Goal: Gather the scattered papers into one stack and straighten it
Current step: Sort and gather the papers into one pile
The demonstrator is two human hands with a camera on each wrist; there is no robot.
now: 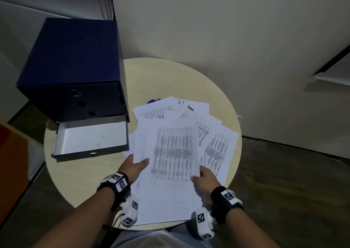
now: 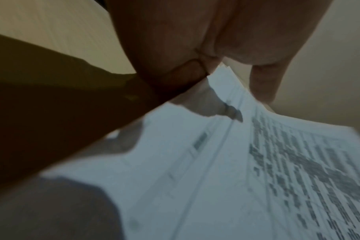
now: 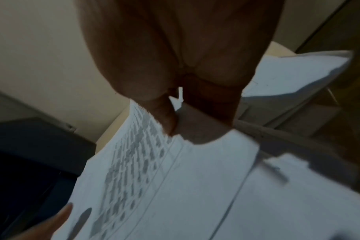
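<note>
Beside the blue drawer box [image 1: 75, 68] on my round table [image 1: 85, 175], left hand [image 1: 135, 165] and right hand [image 1: 205, 179] each pinch the paper bundle [image 1: 170, 153], thumbs on top.

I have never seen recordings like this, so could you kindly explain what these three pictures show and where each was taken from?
No machine here: a person works with bare hands, wearing cameras. The head view looks down at a round pale wooden table. On it stand a dark blue drawer box with its bottom drawer pulled open, and loose printed white sheets. The left hand and right hand grip a bundle of printed white papers by its sides. The two wrist views look along each hand at that bundle.
</note>
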